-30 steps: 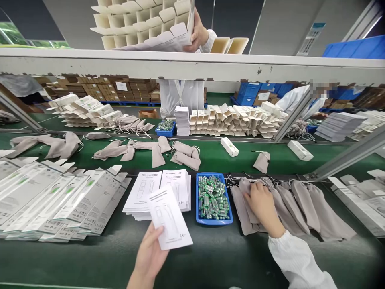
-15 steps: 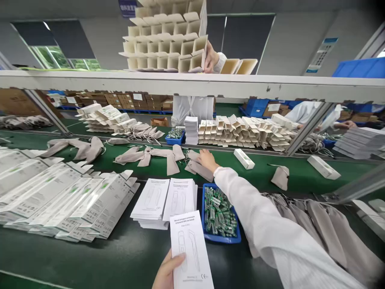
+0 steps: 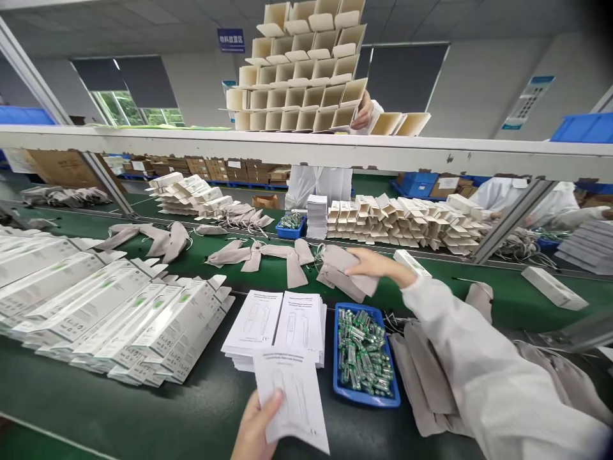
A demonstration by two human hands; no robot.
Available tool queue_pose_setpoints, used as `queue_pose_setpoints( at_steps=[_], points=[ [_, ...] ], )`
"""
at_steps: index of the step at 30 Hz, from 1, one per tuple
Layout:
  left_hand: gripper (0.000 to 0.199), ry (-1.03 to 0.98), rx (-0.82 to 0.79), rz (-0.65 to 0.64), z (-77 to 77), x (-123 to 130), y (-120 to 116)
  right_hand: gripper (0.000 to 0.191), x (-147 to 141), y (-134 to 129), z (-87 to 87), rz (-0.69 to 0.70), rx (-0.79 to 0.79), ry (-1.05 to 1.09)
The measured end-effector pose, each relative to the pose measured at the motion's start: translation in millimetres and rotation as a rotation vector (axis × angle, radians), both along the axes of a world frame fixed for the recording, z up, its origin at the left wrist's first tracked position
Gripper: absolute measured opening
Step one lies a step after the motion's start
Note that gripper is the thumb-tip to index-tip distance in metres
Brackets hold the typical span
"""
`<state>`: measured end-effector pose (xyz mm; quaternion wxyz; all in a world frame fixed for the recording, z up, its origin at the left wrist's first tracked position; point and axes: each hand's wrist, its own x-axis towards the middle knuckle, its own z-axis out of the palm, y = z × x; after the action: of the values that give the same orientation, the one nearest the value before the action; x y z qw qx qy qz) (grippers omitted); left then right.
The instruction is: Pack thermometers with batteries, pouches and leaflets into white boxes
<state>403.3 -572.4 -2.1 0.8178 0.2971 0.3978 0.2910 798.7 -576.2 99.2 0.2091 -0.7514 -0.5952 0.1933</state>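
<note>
**Near green work belt [image 3: 81,409] with kit laid out, second belt beyond**
On mine: flat white cartons [image 3: 119,313] in overlapping rows, printed manuals [image 3: 272,326] in two stacks, a blue tray [image 3: 366,399] of batteries, grey drawstring pouches [image 3: 421,383] at right, partly hidden. Far green belt [image 3: 502,306] holds more pouches [image 3: 261,255] and a white box [image 3: 553,287]; pouch fabric looks like cloth, hard to tell.
</note>
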Motion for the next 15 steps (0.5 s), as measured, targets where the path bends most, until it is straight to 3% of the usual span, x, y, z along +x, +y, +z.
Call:
queue_pose_setpoints(
  at_steps=[3, 5, 7, 9, 11, 13, 15],
  points=[
    [0.047, -0.164, 0.277, -0.071, 18.5, 14, 27, 0.041, -31, -71, 24.0, 0.308, -0.041, 0.152],
    [0.043, -0.246, 0.439, -0.299, 30.0, 28, 39, 0.039, -56, -110, 33.5, 0.466, -0.146, 0.255],
    [0.042, -0.223, 0.497, -0.635, 35.8, 41, 43, 0.039, -79, -138, 35.0, 0.529, -0.251, 0.309],
    [0.044, -0.171, 0.467, -0.983, 34.3, 52, 35, 0.042, -94, -158, 28.1, 0.523, -0.306, 0.300],
    [0.047, -0.152, 0.389, -1.231, 26.0, 58, 19, 0.046, -103, -173, 15.6, 0.500, -0.321, 0.272],
    [0.048, -0.136, 0.309, -1.347, 13.0, 60, 3, 0.048, -108, -184, 3.0, 0.490, -0.324, 0.254],
    [0.048, -0.111, 0.222, -1.366, -1.8, 59, -9, 0.050, -111, -194, -5.0, 0.475, -0.330, 0.234]
  ],
)
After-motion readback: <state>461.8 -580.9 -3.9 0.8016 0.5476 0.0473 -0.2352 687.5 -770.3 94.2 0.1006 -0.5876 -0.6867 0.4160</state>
